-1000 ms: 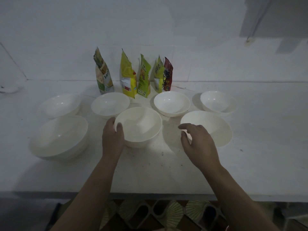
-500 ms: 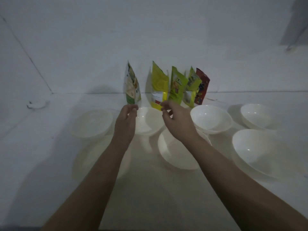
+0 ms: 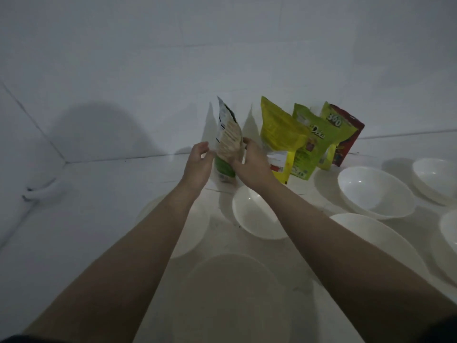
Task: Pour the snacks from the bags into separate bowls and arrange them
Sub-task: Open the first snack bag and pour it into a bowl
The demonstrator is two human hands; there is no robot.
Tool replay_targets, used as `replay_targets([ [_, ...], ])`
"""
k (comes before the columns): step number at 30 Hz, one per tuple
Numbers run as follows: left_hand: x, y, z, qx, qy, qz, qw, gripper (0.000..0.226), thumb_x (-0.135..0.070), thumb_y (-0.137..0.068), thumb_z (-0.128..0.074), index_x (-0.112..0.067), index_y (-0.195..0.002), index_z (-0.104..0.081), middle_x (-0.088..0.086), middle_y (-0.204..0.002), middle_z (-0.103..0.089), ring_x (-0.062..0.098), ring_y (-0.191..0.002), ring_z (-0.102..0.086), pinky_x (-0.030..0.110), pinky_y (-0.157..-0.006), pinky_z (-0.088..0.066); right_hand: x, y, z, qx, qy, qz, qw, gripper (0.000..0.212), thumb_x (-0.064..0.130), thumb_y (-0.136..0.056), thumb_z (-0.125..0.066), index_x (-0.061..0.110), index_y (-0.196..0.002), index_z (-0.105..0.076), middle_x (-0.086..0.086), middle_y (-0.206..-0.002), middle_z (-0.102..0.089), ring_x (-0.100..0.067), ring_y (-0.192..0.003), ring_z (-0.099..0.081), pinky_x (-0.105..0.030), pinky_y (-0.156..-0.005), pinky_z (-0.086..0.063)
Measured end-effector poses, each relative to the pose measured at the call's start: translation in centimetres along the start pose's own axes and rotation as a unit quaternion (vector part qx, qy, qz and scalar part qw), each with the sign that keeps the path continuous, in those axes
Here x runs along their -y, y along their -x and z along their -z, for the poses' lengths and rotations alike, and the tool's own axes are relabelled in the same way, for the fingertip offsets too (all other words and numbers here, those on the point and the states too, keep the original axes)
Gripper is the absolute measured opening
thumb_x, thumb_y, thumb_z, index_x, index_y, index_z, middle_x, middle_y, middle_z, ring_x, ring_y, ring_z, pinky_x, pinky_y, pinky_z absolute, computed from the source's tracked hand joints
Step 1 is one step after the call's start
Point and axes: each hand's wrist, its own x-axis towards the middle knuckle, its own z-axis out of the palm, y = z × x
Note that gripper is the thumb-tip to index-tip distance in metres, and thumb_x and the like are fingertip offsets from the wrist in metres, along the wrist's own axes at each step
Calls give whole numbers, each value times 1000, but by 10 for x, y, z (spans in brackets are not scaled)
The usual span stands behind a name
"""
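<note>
Several snack bags stand in a row against the back wall: a white-and-green bag (image 3: 228, 134), a yellow bag (image 3: 279, 129), a green bag (image 3: 311, 147), a lime bag (image 3: 332, 121) and a red bag (image 3: 351, 137). My right hand (image 3: 252, 167) wraps around the white-and-green bag's right side. My left hand (image 3: 197, 164) is at its left edge with fingers slightly apart. Several empty white bowls sit in front; the closest to my hands is a bowl (image 3: 257, 224) under my right wrist. Another bowl (image 3: 376, 194) lies to the right.
The white counter (image 3: 99, 219) meets tiled walls at the back and left, forming a corner. A small white object (image 3: 42, 191) lies by the left wall. More white bowls sit near me (image 3: 232, 293) and at the far right (image 3: 435, 179).
Both hands left the bowls and reached forward to the leftmost bag. My right hand has closed around it and my view has swung left and closer.
</note>
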Motion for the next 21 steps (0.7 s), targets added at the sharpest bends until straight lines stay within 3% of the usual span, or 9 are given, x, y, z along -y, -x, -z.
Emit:
replay_targets([
  [3, 6, -28, 0, 24, 5, 21, 999, 53, -29, -99, -50, -18, -147, -32, 2, -147, -40, 19, -132, -42, 39, -112, -35, -21, -28, -19, -17, -13, -5, 1000, 74, 57, -80, -61, 16, -139, -42, -10, -128, -57, -28, -113, -59, -46, -90, -54],
  [8, 15, -62, -8, 85, -6, 35, 996, 63, -46, -101, -38, -18, -153, -18, 3, -156, -30, 20, -140, -34, 41, -114, -33, -5, -24, -15, -39, -54, -21, 998, 49, 26, -97, -55, 10, -141, -39, -8, -133, -55, -25, -122, -53, -36, -96, -49],
  [11, 20, -66, -14, 122, 4, 33, 992, 56, -51, -100, -32, -19, -147, -34, 3, -142, -49, 18, -129, -47, 36, -109, -40, -5, -22, -14, -39, -77, -16, 996, 41, 18, -101, -51, 7, -139, -42, -7, -131, -59, -20, -118, -56, -22, -86, -48],
  [14, 19, -59, -15, 114, 12, 15, 993, 50, -48, -102, -30, -17, -138, -44, 3, -132, -57, 15, -117, -54, 28, -100, -44, -1, -16, -12, -42, -105, -10, 994, 40, 19, -101, -51, 10, -139, -43, -6, -131, -61, -20, -118, -59, -29, -92, -52],
  [17, 4, -45, -8, 91, 12, -22, 996, 50, -50, -101, -32, -18, -136, -48, 1, -129, -60, 15, -116, -56, 29, -99, -46, 8, -5, -5, -52, -148, 3, 988, 39, 23, -100, -53, 16, -138, -46, -2, -127, -63, -19, -115, -62, -37, -93, -56],
  [21, -27, -11, 5, 57, 12, -68, 996, 50, -49, -102, -30, -18, -135, -50, -2, -124, -61, 12, -112, -58, 17, -85, -47, 28, 17, 11, -58, -194, 41, 979, 36, 25, -99, -54, 20, -135, -50, 5, -123, -65, -14, -113, -63, -42, -92, -57],
])
